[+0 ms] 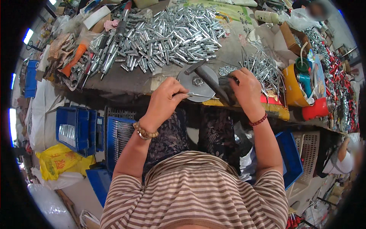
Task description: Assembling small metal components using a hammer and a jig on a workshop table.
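Observation:
My left hand (164, 100) pinches a slim metal piece with a thin shaft (202, 95), its tip pointing right. The shaft lies over the edge of a round grey metal plate (186, 81) that has a small fitting in its middle. Across this plate rests a hammer (209, 80), head toward the far left. My right hand (247, 91) hovers beside the hammer's handle end, thumb and fingers curled together. What lies between those fingertips cannot be made out. Just beyond them is a small heap of short metal parts (226, 70).
Short metal tubes (171, 36) form a big pile at the back. Thin metal rods (263, 68) are heaped right, by a yellow container (295, 86) and a red can-like object (316, 109). Blue bins (76, 128) stand below left. Another person (340, 160) is at far right.

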`<move>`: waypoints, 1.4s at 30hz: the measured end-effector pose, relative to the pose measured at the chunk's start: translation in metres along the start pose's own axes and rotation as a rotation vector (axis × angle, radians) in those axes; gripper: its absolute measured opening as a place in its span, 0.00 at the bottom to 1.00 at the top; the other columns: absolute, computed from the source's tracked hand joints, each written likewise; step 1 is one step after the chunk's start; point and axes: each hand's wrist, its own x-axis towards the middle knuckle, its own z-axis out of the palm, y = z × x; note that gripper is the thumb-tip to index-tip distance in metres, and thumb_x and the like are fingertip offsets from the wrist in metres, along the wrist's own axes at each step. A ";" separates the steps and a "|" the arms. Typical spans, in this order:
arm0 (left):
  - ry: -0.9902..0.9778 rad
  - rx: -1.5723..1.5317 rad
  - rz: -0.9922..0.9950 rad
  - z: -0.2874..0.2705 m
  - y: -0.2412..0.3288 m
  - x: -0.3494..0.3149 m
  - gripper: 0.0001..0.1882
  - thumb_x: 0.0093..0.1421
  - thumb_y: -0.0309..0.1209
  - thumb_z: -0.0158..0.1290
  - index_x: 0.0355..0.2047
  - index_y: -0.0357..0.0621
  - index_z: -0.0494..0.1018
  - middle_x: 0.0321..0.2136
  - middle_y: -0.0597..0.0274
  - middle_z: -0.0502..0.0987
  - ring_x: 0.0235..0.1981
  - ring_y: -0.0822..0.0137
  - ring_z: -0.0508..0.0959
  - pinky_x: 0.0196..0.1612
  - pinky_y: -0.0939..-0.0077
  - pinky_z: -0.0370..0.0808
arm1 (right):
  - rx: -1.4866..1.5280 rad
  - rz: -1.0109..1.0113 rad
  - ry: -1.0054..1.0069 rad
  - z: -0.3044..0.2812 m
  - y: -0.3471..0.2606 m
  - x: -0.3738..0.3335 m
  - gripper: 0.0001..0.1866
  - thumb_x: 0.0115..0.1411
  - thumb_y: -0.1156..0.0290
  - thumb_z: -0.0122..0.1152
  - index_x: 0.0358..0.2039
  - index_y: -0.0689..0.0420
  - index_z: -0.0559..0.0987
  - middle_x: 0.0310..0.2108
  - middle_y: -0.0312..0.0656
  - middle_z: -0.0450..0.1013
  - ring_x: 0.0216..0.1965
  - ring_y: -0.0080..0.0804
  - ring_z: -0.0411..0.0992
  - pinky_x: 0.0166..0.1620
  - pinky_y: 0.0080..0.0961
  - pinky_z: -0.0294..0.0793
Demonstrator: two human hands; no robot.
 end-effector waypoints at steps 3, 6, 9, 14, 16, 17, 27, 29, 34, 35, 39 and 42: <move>0.002 0.001 0.003 0.000 -0.002 -0.001 0.07 0.58 0.22 0.64 0.37 0.37 0.81 0.35 0.61 0.75 0.38 0.65 0.77 0.44 0.73 0.73 | -0.048 -0.080 -0.016 0.008 -0.002 0.007 0.07 0.52 0.73 0.69 0.31 0.55 0.81 0.32 0.42 0.74 0.38 0.46 0.77 0.42 0.41 0.77; 0.005 -0.003 0.013 0.000 -0.002 -0.001 0.07 0.58 0.22 0.64 0.37 0.37 0.81 0.35 0.61 0.75 0.39 0.65 0.77 0.44 0.73 0.73 | -0.122 -0.179 -0.017 0.016 -0.001 0.014 0.05 0.53 0.73 0.68 0.30 0.55 0.80 0.32 0.42 0.75 0.38 0.44 0.77 0.42 0.40 0.78; 0.010 -0.001 0.014 0.001 -0.001 -0.001 0.07 0.58 0.23 0.64 0.37 0.37 0.81 0.36 0.61 0.75 0.39 0.64 0.77 0.45 0.73 0.73 | -0.196 -0.221 -0.036 0.023 0.002 0.017 0.04 0.53 0.73 0.66 0.29 0.55 0.79 0.33 0.42 0.75 0.38 0.44 0.78 0.42 0.41 0.78; 0.059 0.002 0.065 0.003 -0.004 -0.001 0.07 0.57 0.26 0.64 0.36 0.41 0.81 0.35 0.61 0.77 0.37 0.59 0.79 0.40 0.67 0.74 | -0.190 -0.135 -0.096 0.025 0.008 0.017 0.05 0.55 0.72 0.65 0.32 0.55 0.79 0.34 0.44 0.76 0.39 0.47 0.78 0.42 0.43 0.79; 0.052 0.014 0.046 0.003 -0.003 -0.002 0.06 0.57 0.27 0.64 0.36 0.42 0.81 0.34 0.61 0.76 0.36 0.58 0.78 0.40 0.66 0.73 | -0.143 -0.030 -0.119 0.017 0.009 0.014 0.07 0.55 0.72 0.65 0.35 0.56 0.79 0.34 0.45 0.76 0.39 0.49 0.78 0.42 0.44 0.79; 0.056 0.013 0.043 0.002 -0.003 -0.002 0.06 0.57 0.27 0.64 0.36 0.42 0.81 0.34 0.61 0.76 0.36 0.58 0.78 0.40 0.66 0.73 | -0.111 -0.014 -0.136 0.016 0.013 0.013 0.08 0.56 0.72 0.66 0.37 0.58 0.80 0.36 0.46 0.77 0.39 0.51 0.78 0.42 0.43 0.78; 0.036 0.058 0.066 0.001 -0.006 -0.003 0.07 0.59 0.25 0.63 0.38 0.40 0.81 0.36 0.59 0.75 0.37 0.61 0.78 0.41 0.71 0.74 | 0.568 0.216 -0.229 -0.001 -0.059 0.001 0.09 0.60 0.75 0.66 0.40 0.62 0.79 0.35 0.51 0.75 0.36 0.51 0.76 0.40 0.38 0.76; 0.038 0.059 0.057 0.002 -0.007 -0.002 0.07 0.59 0.25 0.63 0.38 0.40 0.81 0.37 0.59 0.76 0.38 0.60 0.78 0.42 0.71 0.74 | 0.598 -0.036 -0.165 0.013 -0.070 -0.005 0.09 0.57 0.79 0.67 0.39 0.62 0.79 0.39 0.49 0.75 0.40 0.51 0.75 0.43 0.39 0.74; 0.064 0.106 0.125 0.001 -0.007 -0.002 0.07 0.58 0.26 0.63 0.38 0.41 0.81 0.37 0.59 0.76 0.38 0.58 0.79 0.42 0.69 0.75 | 0.474 -0.140 -0.034 0.039 -0.079 -0.017 0.13 0.52 0.81 0.69 0.38 0.59 0.78 0.45 0.45 0.75 0.48 0.50 0.72 0.51 0.43 0.68; 0.067 0.108 0.121 0.001 -0.008 -0.003 0.07 0.58 0.26 0.63 0.38 0.41 0.81 0.37 0.59 0.76 0.38 0.58 0.79 0.42 0.69 0.75 | 0.438 -0.155 -0.023 0.040 -0.080 -0.017 0.12 0.52 0.81 0.69 0.38 0.59 0.78 0.45 0.45 0.75 0.48 0.50 0.72 0.51 0.42 0.68; 0.067 0.094 0.102 0.003 -0.007 -0.003 0.07 0.58 0.28 0.63 0.36 0.42 0.80 0.36 0.59 0.75 0.39 0.56 0.79 0.42 0.65 0.74 | 0.386 -0.195 -0.008 0.042 -0.079 -0.017 0.13 0.52 0.81 0.69 0.38 0.59 0.78 0.46 0.45 0.75 0.48 0.48 0.72 0.52 0.41 0.68; 0.082 0.081 0.120 0.004 -0.007 -0.002 0.06 0.58 0.29 0.63 0.35 0.43 0.80 0.34 0.59 0.75 0.39 0.54 0.78 0.41 0.61 0.74 | 0.347 -0.219 -0.007 0.041 -0.078 -0.018 0.14 0.51 0.81 0.69 0.39 0.59 0.77 0.45 0.45 0.74 0.48 0.48 0.73 0.52 0.41 0.68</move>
